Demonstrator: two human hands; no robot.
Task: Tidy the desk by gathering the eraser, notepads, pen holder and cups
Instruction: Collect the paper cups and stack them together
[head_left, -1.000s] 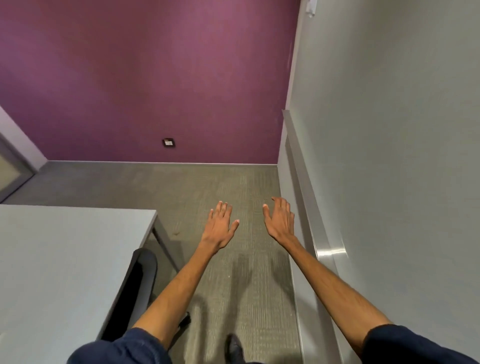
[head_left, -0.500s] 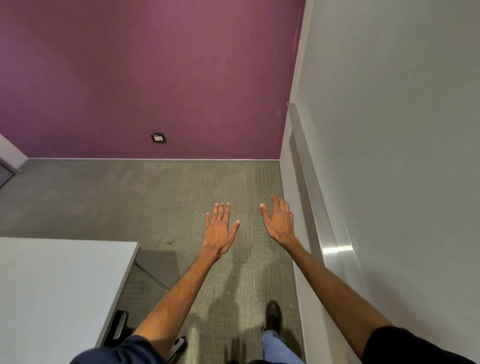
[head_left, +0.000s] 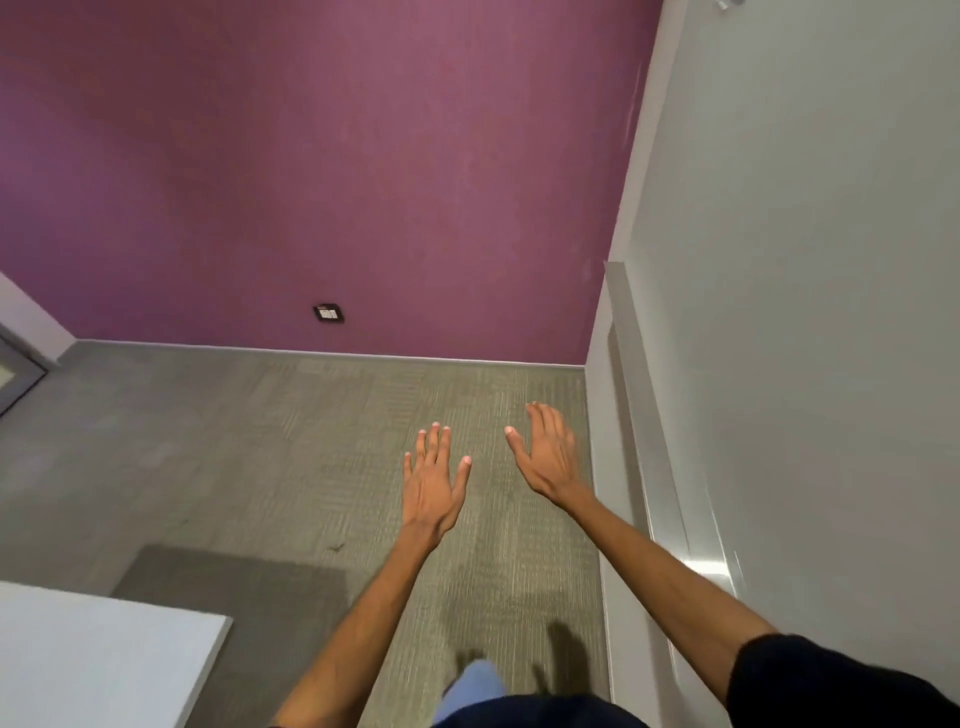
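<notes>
Over grey carpet (head_left: 260, 441), the table (head_left: 93, 654) corner has slipped lower-left. Left hand (head_left: 431, 488) and right hand (head_left: 548, 462) hover, fingers spread, holding nothing. Eraser, notepads, pen holder, cups unseen; best turn back toward the table.

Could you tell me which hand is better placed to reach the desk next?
Probably left: the left hand, open and empty, is nearer the desk; the right hand, also open, is beside the grey wall.
</notes>
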